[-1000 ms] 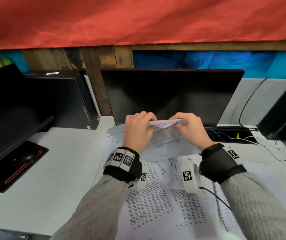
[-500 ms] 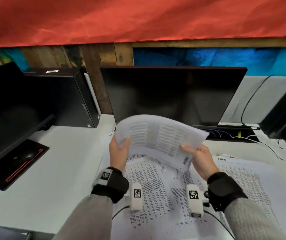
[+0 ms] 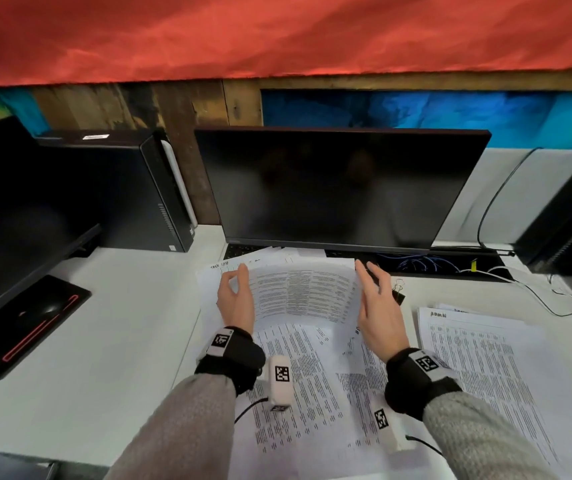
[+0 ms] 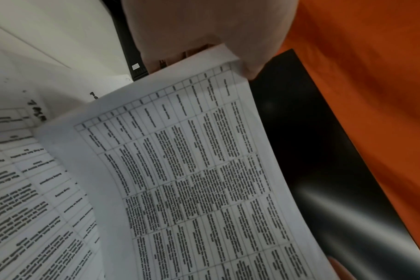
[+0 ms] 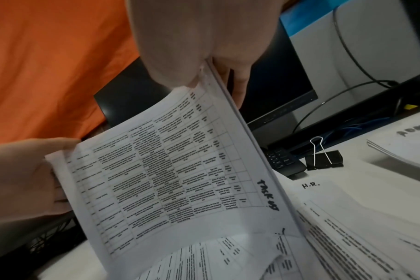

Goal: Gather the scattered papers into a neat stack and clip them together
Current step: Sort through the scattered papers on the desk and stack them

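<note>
Head view: my left hand [image 3: 235, 299] and right hand [image 3: 378, 306] each pinch a side edge of the sheaf [image 3: 303, 292], bowing it between them, probably to square it. The binder clip [image 5: 324, 160] waits just beyond my right hand.

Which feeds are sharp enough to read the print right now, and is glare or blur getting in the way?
Head view: bends straight edges, the printed white sheet too small to read, the dark monitor screen without glare. Left wrist view: print smeared, soft streak of glare on the screen. Right wrist view: sharpest; handwritten "TASK" legible, the black binder clip crisp.
</note>
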The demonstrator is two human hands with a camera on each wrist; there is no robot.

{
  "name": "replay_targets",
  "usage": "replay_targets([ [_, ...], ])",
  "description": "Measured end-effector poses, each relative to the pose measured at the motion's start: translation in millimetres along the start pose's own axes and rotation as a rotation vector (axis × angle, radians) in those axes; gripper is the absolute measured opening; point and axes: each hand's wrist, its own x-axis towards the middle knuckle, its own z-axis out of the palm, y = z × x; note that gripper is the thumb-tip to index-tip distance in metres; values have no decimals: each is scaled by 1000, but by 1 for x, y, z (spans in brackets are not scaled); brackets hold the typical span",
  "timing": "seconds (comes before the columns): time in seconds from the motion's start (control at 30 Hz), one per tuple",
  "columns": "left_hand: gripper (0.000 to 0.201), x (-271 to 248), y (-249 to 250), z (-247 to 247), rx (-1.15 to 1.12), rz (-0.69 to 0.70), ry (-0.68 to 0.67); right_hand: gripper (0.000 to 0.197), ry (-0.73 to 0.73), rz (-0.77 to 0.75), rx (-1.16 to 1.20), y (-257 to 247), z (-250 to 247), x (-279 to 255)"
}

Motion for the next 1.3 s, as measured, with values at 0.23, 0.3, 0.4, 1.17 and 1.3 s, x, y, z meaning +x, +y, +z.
replay_targets([
  [0.23,19,6,3,-3,248,220,10,26,5,31,84,-1,-7,9],
  [0.3,32,9,0,0,696,457,31,17,14,22,87,0,-9,11],
  [0.4,55,-5,4,21,1179,739,-135,11,22,19,112,0,-11,11],
  [1.17,36,-25,-18,0,17,102,-338,32,-203,471,1101,3,-10,17],
  [1.3,46,-27,-62,0,64,5,-234,47,-312,570,1002,11,19,0],
])
